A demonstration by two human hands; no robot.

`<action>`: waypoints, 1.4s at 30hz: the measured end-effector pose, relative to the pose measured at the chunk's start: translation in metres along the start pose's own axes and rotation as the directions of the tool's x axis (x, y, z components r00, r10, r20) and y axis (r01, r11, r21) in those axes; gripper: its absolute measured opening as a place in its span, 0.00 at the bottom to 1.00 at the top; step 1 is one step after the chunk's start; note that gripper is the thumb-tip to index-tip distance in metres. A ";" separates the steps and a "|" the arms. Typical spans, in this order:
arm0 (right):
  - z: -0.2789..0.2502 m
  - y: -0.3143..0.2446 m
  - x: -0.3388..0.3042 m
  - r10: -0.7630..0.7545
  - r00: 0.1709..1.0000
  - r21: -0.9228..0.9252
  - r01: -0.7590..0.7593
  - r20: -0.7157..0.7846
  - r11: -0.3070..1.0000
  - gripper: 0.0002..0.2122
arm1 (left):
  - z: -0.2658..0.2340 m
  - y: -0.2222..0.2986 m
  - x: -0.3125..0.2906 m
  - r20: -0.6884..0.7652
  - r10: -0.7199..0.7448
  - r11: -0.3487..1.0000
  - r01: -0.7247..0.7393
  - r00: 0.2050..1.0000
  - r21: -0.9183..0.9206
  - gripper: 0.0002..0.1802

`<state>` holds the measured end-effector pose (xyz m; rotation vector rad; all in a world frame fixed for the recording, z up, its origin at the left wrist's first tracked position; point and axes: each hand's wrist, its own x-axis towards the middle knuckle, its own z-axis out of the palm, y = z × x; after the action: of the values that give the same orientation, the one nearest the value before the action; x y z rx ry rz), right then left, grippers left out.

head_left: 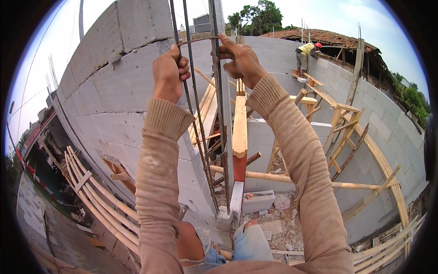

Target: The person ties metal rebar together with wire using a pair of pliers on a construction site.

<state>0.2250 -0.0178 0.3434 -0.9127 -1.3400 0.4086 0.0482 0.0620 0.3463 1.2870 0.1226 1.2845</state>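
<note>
While the left hand [168,74] had its fingers wrapped round a rod [174,20], the right hand [244,60] had an unclear grip, and the thin wire [199,40] between them looked light, stiff, best held by its ends.

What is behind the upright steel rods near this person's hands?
Beyond the rods, a far grey block wall and pale wooden poles are visible. The left hand and right hand each cover part of the view, so whatever is directly behind them is hidden.

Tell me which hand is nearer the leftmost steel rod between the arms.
Left. The left hand has its fingers curled at the leftmost rod; the right hand is farther right, beside other rods.
</note>
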 end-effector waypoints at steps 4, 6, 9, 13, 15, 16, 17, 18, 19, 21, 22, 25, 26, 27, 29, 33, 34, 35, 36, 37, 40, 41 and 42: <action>0.009 -0.001 0.001 0.081 0.996 0.128 -0.077 -0.028 0.989 0.29 | 0.004 -0.003 0.002 -0.049 -0.010 1.000 0.010 0.999 -0.014 0.18; 0.011 -0.001 0.002 0.097 0.995 0.208 -0.087 -0.038 0.974 0.29 | 0.004 -0.003 0.002 -0.059 -0.014 0.999 0.012 0.998 -0.032 0.19; 0.012 0.000 0.000 0.022 0.999 0.203 -0.014 -0.039 0.979 0.32 | 0.000 -0.001 0.003 -0.024 -0.011 1.000 0.011 1.000 0.020 0.17; 0.018 -0.001 -0.003 -0.061 0.997 0.115 0.065 -0.041 0.991 0.33 | 0.001 -0.007 0.002 -0.048 0.028 0.999 -0.025 0.998 0.047 0.16; 0.022 -0.001 -0.004 -0.082 0.993 0.059 0.087 -0.089 0.994 0.31 | 0.000 -0.007 0.001 -0.038 0.041 0.998 -0.039 0.998 0.044 0.15; 0.023 -0.002 -0.005 -0.089 0.989 0.021 0.092 -0.115 0.996 0.31 | 0.001 -0.007 0.000 -0.042 0.037 0.999 -0.036 0.998 0.038 0.15; 0.024 -0.004 -0.006 -0.097 0.985 -0.018 0.096 -0.142 0.995 0.30 | 0.003 -0.007 0.000 -0.046 0.034 0.999 -0.033 0.998 0.032 0.15; 0.023 -0.005 -0.007 -0.107 0.980 -0.057 0.099 -0.170 0.993 0.30 | 0.004 -0.006 -0.001 -0.048 0.030 0.999 -0.029 0.998 0.027 0.15; 0.020 -0.005 -0.007 -0.136 0.959 -0.194 0.089 -0.247 0.977 0.29 | 0.005 -0.004 -0.002 -0.050 0.020 1.000 -0.019 0.999 0.021 0.15; 0.022 -0.007 -0.009 -0.396 0.830 -0.400 0.234 -0.392 0.886 0.28 | 0.007 -0.001 -0.004 -0.051 0.002 1.000 -0.002 0.999 0.013 0.15; 0.030 -0.012 -0.015 -0.519 0.734 -0.502 0.279 -0.439 0.819 0.27 | 0.005 -0.001 -0.003 -0.036 -0.002 1.000 0.002 0.999 0.002 0.16; 0.048 -0.027 -0.054 -0.509 0.780 -0.555 0.258 -0.364 0.791 0.26 | -0.003 -0.002 0.000 0.001 -0.014 1.000 0.014 1.000 -0.024 0.16; 0.055 -0.027 -0.064 -0.513 0.795 -0.591 0.253 -0.324 0.766 0.25 | -0.006 -0.004 0.001 0.004 -0.016 1.000 0.016 1.000 -0.023 0.16; 0.062 -0.029 -0.072 -0.543 0.788 -0.606 0.288 -0.289 0.741 0.21 | -0.006 -0.004 0.002 0.011 -0.017 0.999 0.017 1.000 -0.031 0.16; 0.070 -0.026 -0.080 -0.492 0.827 -0.559 0.280 -0.272 0.780 0.18 | -0.006 -0.006 0.003 0.016 -0.017 0.999 0.017 1.000 -0.041 0.16; 0.069 -0.007 -0.075 -0.491 0.832 -0.487 0.326 -0.260 0.810 0.13 | 0.001 -0.003 0.000 -0.038 -0.009 1.000 0.009 0.999 -0.011 0.15; 0.069 -0.002 -0.073 -0.504 0.821 -0.465 0.348 -0.268 0.814 0.13 | 0.003 -0.003 -0.001 -0.071 -0.007 1.000 0.006 0.997 -0.001 0.14; 0.068 0.002 -0.074 -0.467 0.843 -0.436 0.326 -0.267 0.839 0.13 | 0.006 -0.003 -0.002 -0.103 -0.003 1.000 0.004 0.995 0.008 0.14; 0.069 0.004 -0.074 -0.430 0.864 -0.407 0.305 -0.262 0.861 0.13 | 0.007 -0.002 -0.003 -0.106 0.004 1.000 -0.004 0.994 0.008 0.14; 0.071 0.005 -0.075 -0.392 0.884 -0.377 0.282 -0.255 0.882 0.13 | 0.009 -0.001 -0.005 -0.109 0.012 1.000 -0.011 0.994 0.008 0.14; 0.079 -0.001 -0.085 -0.189 0.941 -0.303 0.100 -0.281 0.948 0.13 | 0.004 -0.002 -0.003 -0.119 0.025 1.000 -0.025 0.993 -0.004 0.14; 0.083 0.007 -0.083 -0.255 0.923 -0.327 0.154 -0.290 0.932 0.15 | 0.002 -0.002 -0.001 -0.123 0.028 1.000 -0.029 0.992 -0.010 0.14; 0.084 0.020 -0.079 -0.322 0.898 -0.364 0.204 -0.301 0.909 0.17 | 0.006 -0.001 -0.002 -0.119 0.020 1.000 -0.022 0.993 -0.020 0.14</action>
<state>0.1324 -0.0355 0.2741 -0.9985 -1.1887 -0.1954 0.0520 0.0573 0.3465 1.1968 0.1791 1.3771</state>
